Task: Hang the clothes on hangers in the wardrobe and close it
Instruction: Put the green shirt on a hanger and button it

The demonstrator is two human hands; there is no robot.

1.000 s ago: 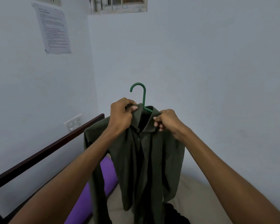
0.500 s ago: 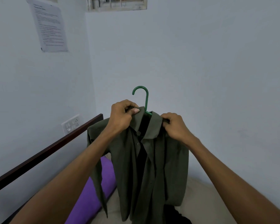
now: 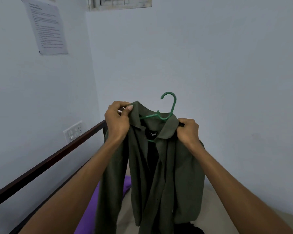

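Up in front of you, you are holding the olive shirt [image 3: 161, 166] in mid-air on the green hanger [image 3: 169, 107]. Your left hand [image 3: 118, 122] is pinching the left collar point, raised; your right hand [image 3: 188, 131] is gripping the right shoulder seam, lower. Hanger is sitting tilted inside the open collar, hook leaning right. Around you: dark bed rail [image 3: 46, 164] running along the left wall, switch plate [image 3: 73, 131] above it, printed notice [image 3: 46, 27] higher up, purple cloth [image 3: 90, 211] lying below the shirt.
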